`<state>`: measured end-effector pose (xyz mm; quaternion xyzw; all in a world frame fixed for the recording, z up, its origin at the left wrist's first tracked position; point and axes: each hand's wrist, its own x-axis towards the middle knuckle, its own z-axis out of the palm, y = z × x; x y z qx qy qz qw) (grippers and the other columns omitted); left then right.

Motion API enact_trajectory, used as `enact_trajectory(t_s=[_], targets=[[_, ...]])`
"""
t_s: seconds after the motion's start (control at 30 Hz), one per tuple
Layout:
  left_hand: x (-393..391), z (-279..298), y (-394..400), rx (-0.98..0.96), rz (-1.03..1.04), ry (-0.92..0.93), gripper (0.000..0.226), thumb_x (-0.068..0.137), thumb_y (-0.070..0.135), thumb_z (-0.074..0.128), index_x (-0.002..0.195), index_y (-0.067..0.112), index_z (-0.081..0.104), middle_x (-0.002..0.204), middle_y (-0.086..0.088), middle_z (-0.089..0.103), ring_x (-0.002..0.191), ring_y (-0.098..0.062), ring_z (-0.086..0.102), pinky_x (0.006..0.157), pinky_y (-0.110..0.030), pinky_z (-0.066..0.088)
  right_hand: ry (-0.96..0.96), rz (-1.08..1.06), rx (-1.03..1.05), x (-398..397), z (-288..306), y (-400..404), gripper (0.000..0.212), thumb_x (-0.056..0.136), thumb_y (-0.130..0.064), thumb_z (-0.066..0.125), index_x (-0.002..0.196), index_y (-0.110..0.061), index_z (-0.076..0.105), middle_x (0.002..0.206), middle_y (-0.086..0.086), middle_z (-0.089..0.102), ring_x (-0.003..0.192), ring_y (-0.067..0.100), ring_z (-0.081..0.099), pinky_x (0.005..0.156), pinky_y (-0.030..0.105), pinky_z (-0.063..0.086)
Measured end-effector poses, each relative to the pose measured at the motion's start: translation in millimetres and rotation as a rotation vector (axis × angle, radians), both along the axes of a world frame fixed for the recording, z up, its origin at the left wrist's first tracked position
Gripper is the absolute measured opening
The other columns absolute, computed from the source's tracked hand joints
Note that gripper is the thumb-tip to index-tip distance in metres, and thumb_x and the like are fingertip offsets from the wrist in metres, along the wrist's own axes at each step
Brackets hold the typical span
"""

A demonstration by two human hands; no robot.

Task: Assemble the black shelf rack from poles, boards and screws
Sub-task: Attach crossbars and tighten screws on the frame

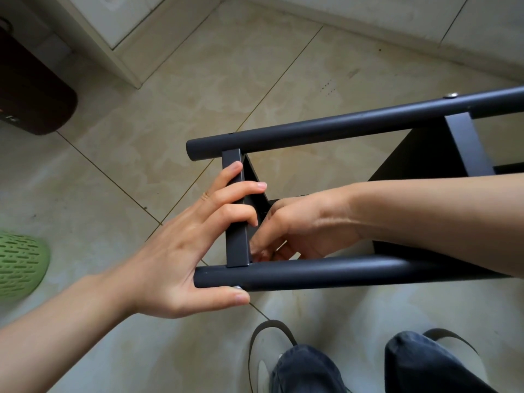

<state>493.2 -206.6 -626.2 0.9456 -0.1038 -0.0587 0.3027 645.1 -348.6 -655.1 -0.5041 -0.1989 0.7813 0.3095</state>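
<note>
two hands at the rack's [354, 273] near pole end: i see my left hand [181, 251] gripping the crossbar [236, 245], thumb at a screw [236, 287] under the pole; my right hand [297, 225], just right of the crossbar, pinches something hidden inside the corner.

Beige tiled floor [175, 114] with thin grout lines, pale skirting [119, 49] along the far edge, dark brown rounded object [31, 89] at upper left, green perforated plastic item [19, 265] at left edge
</note>
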Motion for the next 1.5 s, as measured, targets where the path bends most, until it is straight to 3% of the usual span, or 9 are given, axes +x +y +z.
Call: enact_trajectory(t_s=[0.17, 0.33, 0.5, 0.87, 1.0, 1.13, 1.3, 1.4, 1.5], targets=[[0, 0, -1, -0.01, -0.002, -0.004, 0.059, 0.088, 0.066, 0.054, 0.125, 0.022, 0.045, 0.16, 0.002, 0.027, 0.156, -0.026, 0.004, 0.117, -0.029, 0.026, -0.022, -0.028, 0.037, -5, -2, 1, 0.019, 0.094, -0.012, 0.055, 0.075, -0.013, 0.058, 0.069, 0.0, 0.057, 0.062, 0.01, 0.055, 0.059, 0.02, 0.05], [0, 0, 0, -0.008, 0.004, 0.0, 0.058, 0.083, 0.059, 0.061, 0.124, 0.022, 0.046, 0.161, 0.002, 0.027, 0.156, -0.026, 0.004, 0.117, -0.03, 0.027, 0.025, 0.013, 0.0, 2, 0, 0, 0.012, 0.09, -0.015, 0.054, 0.096, -0.01, 0.063, 0.082, 0.003, 0.062, 0.076, 0.015, 0.057, 0.071, 0.027, 0.047], [1, 0, 0, -0.004, -0.001, 0.0, 0.059, 0.088, 0.066, 0.053, 0.125, 0.021, 0.045, 0.161, 0.002, 0.026, 0.156, -0.027, 0.004, 0.118, -0.028, 0.025, -0.014, 0.034, -0.021, 2, -2, 1, 0.012, 0.091, -0.02, 0.057, 0.087, -0.012, 0.066, 0.077, 0.001, 0.064, 0.073, 0.014, 0.058, 0.068, 0.026, 0.048], [0, 0, 0, 0.008, -0.004, -0.008, 0.059, 0.085, 0.059, 0.06, 0.126, 0.019, 0.046, 0.16, 0.001, 0.027, 0.156, -0.027, 0.004, 0.119, -0.029, 0.023, 0.053, 0.003, 0.033, 1, -3, 1, 0.015, 0.096, -0.014, 0.053, 0.087, -0.008, 0.064, 0.077, 0.004, 0.06, 0.071, 0.014, 0.058, 0.06, 0.021, 0.052], [-1, -1, 0, 0.012, 0.0, -0.017, 0.06, 0.083, 0.057, 0.063, 0.126, 0.018, 0.048, 0.16, 0.0, 0.028, 0.156, -0.027, 0.005, 0.118, -0.031, 0.026, -0.011, 0.013, 0.06, 0, -2, 1, 0.017, 0.098, -0.012, 0.051, 0.086, -0.006, 0.063, 0.075, 0.005, 0.061, 0.069, 0.015, 0.057, 0.059, 0.022, 0.051], [-3, -2, 2, 0.015, 0.007, -0.027, 0.061, 0.084, 0.06, 0.061, 0.128, 0.022, 0.046, 0.162, 0.004, 0.026, 0.156, -0.026, 0.005, 0.117, -0.031, 0.028, -0.076, 0.017, 0.086, -1, -1, -1, 0.019, 0.098, -0.014, 0.053, 0.084, -0.007, 0.063, 0.074, 0.004, 0.06, 0.069, 0.015, 0.056, 0.062, 0.024, 0.048], [-5, 1, 2, 0.065, 0.02, -0.031, 0.068, 0.083, 0.059, 0.065, 0.138, 0.024, 0.044, 0.165, 0.009, 0.02, 0.156, -0.022, 0.004, 0.12, -0.033, 0.024, -0.082, 0.039, 0.121, 4, 5, -7, 0.014, 0.097, -0.016, 0.057, 0.088, -0.014, 0.067, 0.097, 0.011, 0.061, 0.094, 0.025, 0.056, 0.09, 0.038, 0.046], [-9, 6, -1, 0.096, 0.057, -0.004, 0.08, 0.084, 0.06, 0.064, 0.15, 0.024, 0.037, 0.167, 0.011, 0.013, 0.156, -0.018, 0.002, 0.119, -0.044, 0.023, -0.06, 0.035, 0.116, 7, 13, -14, 0.02, 0.096, -0.011, 0.057, 0.084, -0.019, 0.07, 0.092, 0.005, 0.064, 0.086, 0.017, 0.058, 0.085, 0.032, 0.046], [-17, 12, -8, 0.094, 0.123, 0.04, 0.089, 0.087, 0.061, 0.06, 0.159, 0.025, 0.021, 0.168, 0.015, 0.004, 0.155, -0.013, -0.001, 0.12, -0.045, 0.017, -0.088, 0.001, 0.08, 12, 25, -21, 0.017, 0.097, -0.01, 0.056, 0.098, -0.017, 0.071, 0.101, 0.008, 0.067, 0.091, 0.017, 0.062, 0.088, 0.032, 0.05]])
